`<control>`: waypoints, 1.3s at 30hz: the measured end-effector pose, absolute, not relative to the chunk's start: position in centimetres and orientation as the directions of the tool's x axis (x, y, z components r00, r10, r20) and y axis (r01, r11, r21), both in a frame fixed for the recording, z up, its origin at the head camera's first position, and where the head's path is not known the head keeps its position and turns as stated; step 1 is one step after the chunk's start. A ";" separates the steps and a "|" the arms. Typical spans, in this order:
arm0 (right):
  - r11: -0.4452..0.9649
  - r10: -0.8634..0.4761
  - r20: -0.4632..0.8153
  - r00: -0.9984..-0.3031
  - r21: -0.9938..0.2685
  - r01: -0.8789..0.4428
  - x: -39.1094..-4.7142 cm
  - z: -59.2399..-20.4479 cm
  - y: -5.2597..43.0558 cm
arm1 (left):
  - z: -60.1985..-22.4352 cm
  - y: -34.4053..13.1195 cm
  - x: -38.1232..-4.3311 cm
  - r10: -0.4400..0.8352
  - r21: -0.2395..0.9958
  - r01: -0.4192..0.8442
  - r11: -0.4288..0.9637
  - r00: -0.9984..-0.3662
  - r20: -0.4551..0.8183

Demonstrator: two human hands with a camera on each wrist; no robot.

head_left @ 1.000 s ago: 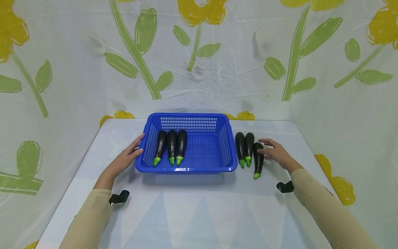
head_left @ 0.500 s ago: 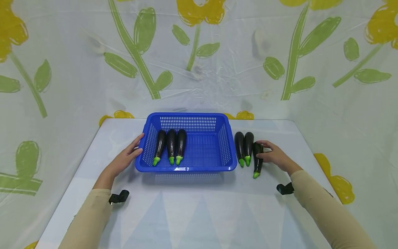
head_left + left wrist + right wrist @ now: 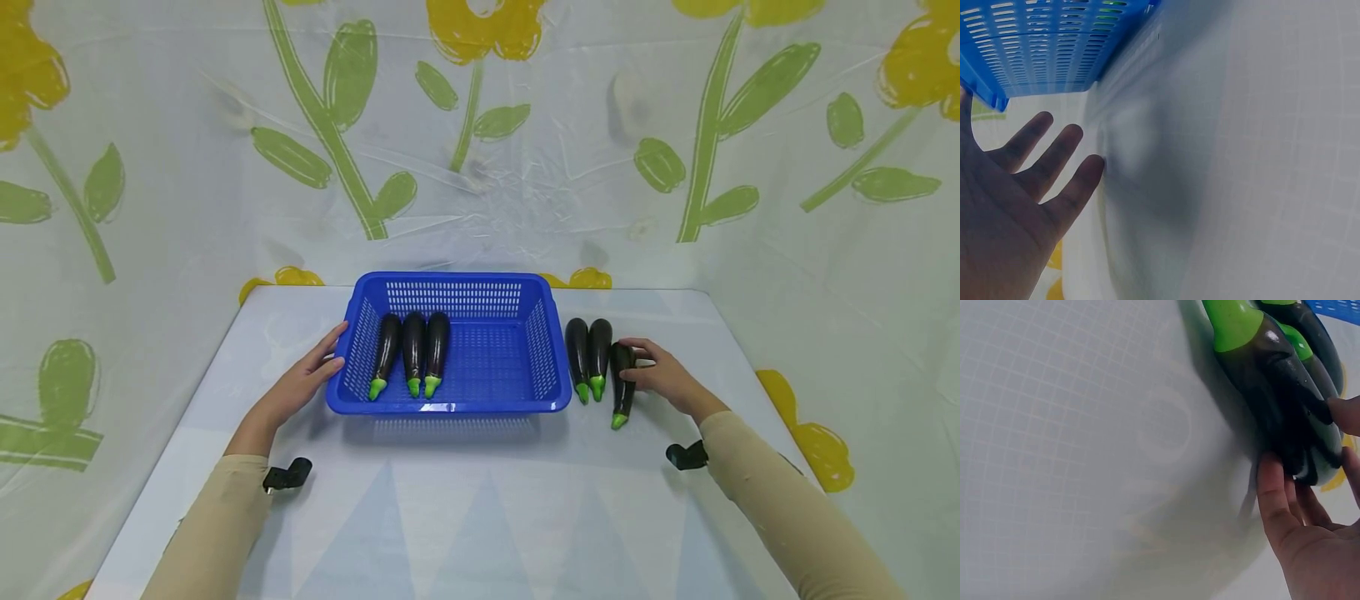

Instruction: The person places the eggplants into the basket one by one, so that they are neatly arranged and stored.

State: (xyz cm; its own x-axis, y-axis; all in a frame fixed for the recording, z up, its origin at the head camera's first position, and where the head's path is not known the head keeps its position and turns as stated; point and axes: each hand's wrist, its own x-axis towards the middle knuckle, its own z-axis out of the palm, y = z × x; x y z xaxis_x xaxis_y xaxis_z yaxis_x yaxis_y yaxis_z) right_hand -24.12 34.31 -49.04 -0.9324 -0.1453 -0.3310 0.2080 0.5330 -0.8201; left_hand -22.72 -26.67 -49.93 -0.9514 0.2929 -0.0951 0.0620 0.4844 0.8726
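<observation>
Around the outermost eggplant [image 3: 622,403] on the table, my right hand [image 3: 663,375] has its thumb and fingers at the rounded end. In the right wrist view the thumb [image 3: 1346,416] lies on the glossy dark skin of that eggplant [image 3: 1254,375], and the fingers are along its other side. Two more eggplants [image 3: 598,358] lie just to its left. My left hand [image 3: 300,383] touches the left side of a blue plastic basket [image 3: 450,408], fingers spread and fairly straight. Inside the basket, three eggplants [image 3: 414,354] lie side by side at the left, green stems towards me.
The pale table [image 3: 480,525] has a faint triangle pattern. A white sheet [image 3: 570,208] printed with yellow flowers and green leaves hangs behind and on both sides. Black wrist cameras [image 3: 288,475] sit on both sleeves.
My right hand has moved slightly left and its thumb and fingers have come in around the outermost eggplant, which has shifted a little. The left hand and basket stay where they were.
</observation>
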 end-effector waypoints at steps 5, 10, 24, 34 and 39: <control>0.538 -0.136 -0.303 -0.943 -0.822 0.187 -24.0 -48.4 34.3 | -50.0 -26.7 -22.8 0.293 0.872 0.062 0.486 -0.951 -0.095; 0.550 -0.134 -0.295 -0.946 -0.816 0.177 -24.0 -48.0 34.4 | -50.0 -26.7 -22.8 0.294 0.875 0.062 0.481 -0.951 -0.094; 0.540 -0.147 -0.287 -0.946 -0.825 0.166 -25.0 -46.9 33.9 | -49.9 -26.5 -22.7 0.287 0.867 0.054 0.496 -0.952 -0.105; 0.538 -0.153 -0.272 -0.950 -0.829 0.151 -25.8 -45.7 32.5 | -50.1 -26.7 -22.9 0.286 0.869 0.048 0.493 -0.952 -0.110; 0.536 -0.146 -0.272 -0.951 -0.830 0.155 -26.2 -45.7 31.9 | -50.2 -26.8 -22.9 0.284 0.868 0.048 0.494 -0.953 -0.109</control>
State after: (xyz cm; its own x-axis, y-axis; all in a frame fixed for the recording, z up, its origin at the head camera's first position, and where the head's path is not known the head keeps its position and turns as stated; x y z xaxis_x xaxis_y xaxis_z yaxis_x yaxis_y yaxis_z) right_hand -26.21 31.91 -45.69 -0.9512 -0.1458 -0.2718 0.1549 0.5362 -0.8297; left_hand -22.86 -26.77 -50.17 -0.9527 0.2840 -0.1086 0.0481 0.4936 0.8683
